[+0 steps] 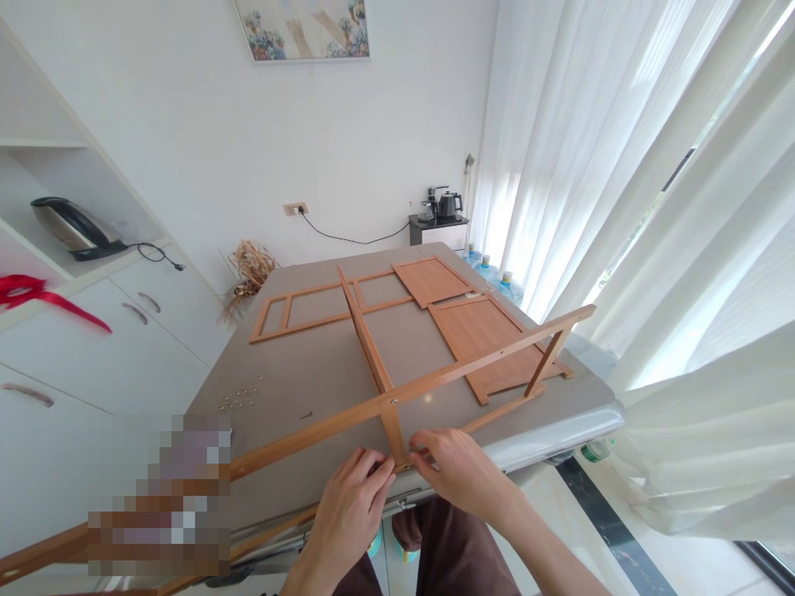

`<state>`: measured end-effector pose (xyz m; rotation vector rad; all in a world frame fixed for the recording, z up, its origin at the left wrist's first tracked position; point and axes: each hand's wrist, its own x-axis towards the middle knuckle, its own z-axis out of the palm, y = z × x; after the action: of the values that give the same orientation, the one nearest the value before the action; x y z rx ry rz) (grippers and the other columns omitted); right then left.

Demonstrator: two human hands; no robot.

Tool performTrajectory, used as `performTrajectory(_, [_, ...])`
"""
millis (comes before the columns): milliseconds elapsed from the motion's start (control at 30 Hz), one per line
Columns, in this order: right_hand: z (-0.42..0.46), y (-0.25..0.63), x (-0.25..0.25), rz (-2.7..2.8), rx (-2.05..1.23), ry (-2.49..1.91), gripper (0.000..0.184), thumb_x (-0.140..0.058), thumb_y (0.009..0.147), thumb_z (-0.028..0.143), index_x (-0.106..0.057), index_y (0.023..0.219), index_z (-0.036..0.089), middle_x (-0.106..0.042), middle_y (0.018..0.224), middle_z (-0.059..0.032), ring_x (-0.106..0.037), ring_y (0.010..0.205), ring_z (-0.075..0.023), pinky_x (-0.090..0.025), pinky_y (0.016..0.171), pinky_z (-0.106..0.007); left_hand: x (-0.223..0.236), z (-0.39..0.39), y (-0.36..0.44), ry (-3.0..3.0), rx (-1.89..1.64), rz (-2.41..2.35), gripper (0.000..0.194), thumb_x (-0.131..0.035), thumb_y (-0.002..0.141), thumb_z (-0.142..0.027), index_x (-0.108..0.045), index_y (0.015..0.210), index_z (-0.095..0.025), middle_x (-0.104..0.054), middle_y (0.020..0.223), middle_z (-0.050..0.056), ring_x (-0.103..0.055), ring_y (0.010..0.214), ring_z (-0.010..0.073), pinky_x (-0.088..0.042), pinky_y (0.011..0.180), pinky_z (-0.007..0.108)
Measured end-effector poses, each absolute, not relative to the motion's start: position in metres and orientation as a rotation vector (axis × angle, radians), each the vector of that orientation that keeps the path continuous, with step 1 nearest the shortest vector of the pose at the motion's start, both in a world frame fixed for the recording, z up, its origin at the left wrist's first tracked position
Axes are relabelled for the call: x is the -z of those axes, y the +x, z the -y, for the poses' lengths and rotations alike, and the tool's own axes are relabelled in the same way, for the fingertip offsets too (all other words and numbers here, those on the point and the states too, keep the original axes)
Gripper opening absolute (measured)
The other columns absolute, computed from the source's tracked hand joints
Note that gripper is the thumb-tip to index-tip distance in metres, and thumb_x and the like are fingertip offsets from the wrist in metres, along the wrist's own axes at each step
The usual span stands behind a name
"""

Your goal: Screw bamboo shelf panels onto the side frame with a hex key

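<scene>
A wooden frame (323, 428) stands on edge along the near side of the table, with a long panel (366, 335) reaching away from its middle crosspiece. My left hand (353, 507) is closed at the lower joint of that crosspiece, its fingertips against the wood. Just right of the same joint, my right hand (460, 470) has its fingers curled together; anything tiny between them is hidden. A dark screw (306, 415) lies on the table beyond the frame. Several small metal fittings (239, 396) are scattered farther left.
Flat on the grey table (310, 364) lie a ladder-like wooden frame (320, 291) and two wooden panels (428, 281), (478, 331). A blurred patch (180, 505) covers the lower left. White cabinets stand left; curtains hang right.
</scene>
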<state>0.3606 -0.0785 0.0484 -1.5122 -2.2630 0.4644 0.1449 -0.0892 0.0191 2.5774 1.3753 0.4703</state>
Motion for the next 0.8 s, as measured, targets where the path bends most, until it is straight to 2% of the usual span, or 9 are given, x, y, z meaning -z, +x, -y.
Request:
performTrajectory(67, [0.085, 0.357, -0.043, 2.233, -0.437, -1.527, 0.005, -0.058, 0.091, 0.021, -0.062, 0.093, 0.024, -0.072, 0.081, 0.0007, -0.071, 0.077, -0.0178, -0.039, 0.062, -0.023, -0.017, 0.088, 0.145, 2.593, -0.487, -1.375, 0.024, -0.044, 0.098, -0.022, -0.062, 0.115, -0.027, -0.062, 0.1, 0.005, -0.06, 0.09, 0.0199, -0.053, 0.078, 0.035])
performTrajectory(167, [0.101, 0.347, -0.022, 2.033, -0.366, -1.648, 0.007, -0.063, 0.088, 0.023, -0.057, 0.092, 0.022, -0.071, 0.078, 0.002, -0.07, 0.068, -0.018, -0.039, 0.056, -0.024, -0.011, 0.088, 0.143, 2.626, -0.528, -1.382, 0.022, -0.046, 0.097, -0.02, -0.062, 0.111, -0.026, -0.062, 0.1, 0.005, -0.061, 0.09, 0.0197, -0.053, 0.077, 0.034])
performTrajectory(267, [0.116, 0.333, 0.003, 1.885, -0.341, -1.597, 0.002, -0.055, 0.093, 0.024, -0.056, 0.092, 0.023, -0.07, 0.076, 0.003, -0.068, 0.061, -0.0152, -0.039, 0.051, -0.023, -0.005, 0.087, 0.141, 2.643, -0.542, -1.377, 0.02, -0.046, 0.097, -0.02, -0.062, 0.108, -0.025, -0.062, 0.1, 0.005, -0.061, 0.088, 0.0195, -0.053, 0.076, 0.034])
performTrajectory(400, [0.12, 0.313, 0.026, 1.693, -0.272, -1.521, 0.019, -0.043, 0.1, 0.03, -0.059, 0.094, 0.022, -0.068, 0.071, 0.0028, -0.064, 0.053, -0.0123, -0.041, 0.05, -0.022, 0.002, 0.084, 0.138, 2.665, -0.563, -1.34, 0.019, -0.046, 0.097, -0.021, -0.062, 0.107, -0.025, -0.062, 0.099, 0.005, -0.062, 0.09, 0.0195, -0.053, 0.077, 0.033])
performTrajectory(533, [0.116, 0.305, 0.035, 1.59, -0.27, -1.482, 0.024, -0.041, 0.102, 0.031, -0.059, 0.089, 0.021, -0.066, 0.067, 0.003, -0.056, 0.044, -0.0089, -0.039, 0.047, -0.02, 0.007, 0.081, 0.136, 2.734, -0.602, -1.309, 0.019, -0.048, 0.096, -0.022, -0.062, 0.109, -0.024, -0.064, 0.098, 0.006, -0.063, 0.089, 0.0197, -0.054, 0.076, 0.032])
performTrajectory(800, [0.114, 0.302, 0.048, 1.549, -0.339, -1.527, 0.016, -0.052, 0.095, 0.028, -0.059, 0.082, 0.021, -0.047, 0.049, 0.0091, -0.045, 0.038, -0.0081, -0.035, 0.042, -0.018, 0.004, 0.078, 0.136, 2.808, -0.661, -1.272, 0.023, -0.048, 0.095, -0.021, -0.063, 0.113, -0.024, -0.067, 0.102, 0.007, -0.065, 0.092, 0.0205, -0.055, 0.077, 0.03])
